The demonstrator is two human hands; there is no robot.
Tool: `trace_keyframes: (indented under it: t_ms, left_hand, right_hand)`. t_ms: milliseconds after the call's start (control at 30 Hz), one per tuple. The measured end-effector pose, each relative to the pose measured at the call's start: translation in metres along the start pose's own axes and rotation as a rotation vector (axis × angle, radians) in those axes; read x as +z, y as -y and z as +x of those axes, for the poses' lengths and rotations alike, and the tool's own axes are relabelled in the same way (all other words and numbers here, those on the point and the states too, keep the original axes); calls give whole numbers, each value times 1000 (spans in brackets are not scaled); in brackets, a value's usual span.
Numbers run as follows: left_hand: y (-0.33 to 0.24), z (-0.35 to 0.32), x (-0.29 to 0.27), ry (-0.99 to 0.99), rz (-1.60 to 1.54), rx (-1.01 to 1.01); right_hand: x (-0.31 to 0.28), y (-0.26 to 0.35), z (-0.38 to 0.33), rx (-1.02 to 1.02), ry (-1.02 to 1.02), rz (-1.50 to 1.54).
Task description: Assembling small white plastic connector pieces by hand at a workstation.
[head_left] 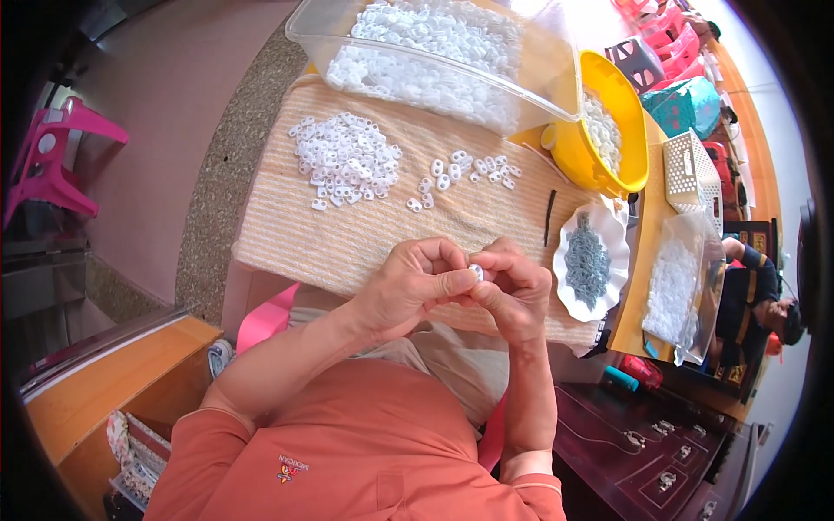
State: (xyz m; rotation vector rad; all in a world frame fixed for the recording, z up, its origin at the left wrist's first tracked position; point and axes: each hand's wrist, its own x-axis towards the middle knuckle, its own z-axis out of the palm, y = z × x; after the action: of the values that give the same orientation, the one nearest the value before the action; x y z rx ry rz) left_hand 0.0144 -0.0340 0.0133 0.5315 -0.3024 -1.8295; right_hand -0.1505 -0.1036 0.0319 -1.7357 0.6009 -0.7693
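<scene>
My left hand [407, 285] and my right hand [514, 288] meet over the near edge of the table. Thumbs and fingers of both are pinched round a small white plastic piece [477, 272], mostly hidden by the fingertips. Beyond my hands lies a loose group of white oval plastic pieces with holes [455, 170]. A larger heap of similar flat white pieces [346, 156] is farther left. To the right of my right hand, a white scalloped dish [617, 252] holds a mound of small grey metal parts [587, 265], too fine to tell apart.
A striped beige cloth [295, 234] covers the table. At the back stand a clear bin [547, 95] of white pieces and a yellow tub [638, 130]. A thin black stick [550, 217] lies near the dish. Farther right are a clear tray [699, 304], a white basket [686, 178] and another person [751, 295].
</scene>
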Motion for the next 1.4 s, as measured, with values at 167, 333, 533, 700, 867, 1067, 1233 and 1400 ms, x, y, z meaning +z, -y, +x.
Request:
trace_keyframes:
  t_ms: [167,333,533,700,867,1067,1233,1400]
  left_hand:
    - [1,3,2,-25,-8,25]
    - [0,0,2,-30,-15,-43]
    - [-1,-2,11,-91,-123,-90]
    - [4,0,11,-91,3,-56]
    - [3,0,9,-165,107,-13]
    - [5,-1,9,-191,118,35]
    - [4,-1,10,-239,113,42]
    - [8,0,8,-249,106,41]
  right_hand:
    - [1,6,2,77,-24,94]
    - [-4,0,-2,153,-64,310]
    - [-35,11,10,161,-389,-306]
    - [-99,41,67,86,-830,-582]
    - [-86,38,73,5,-566,-803]
    - [-30,-2,67,123,-201,-837]
    - [-19,-14,73,74,-133,-857]
    - [-6,-17,81,119,-100,-965]
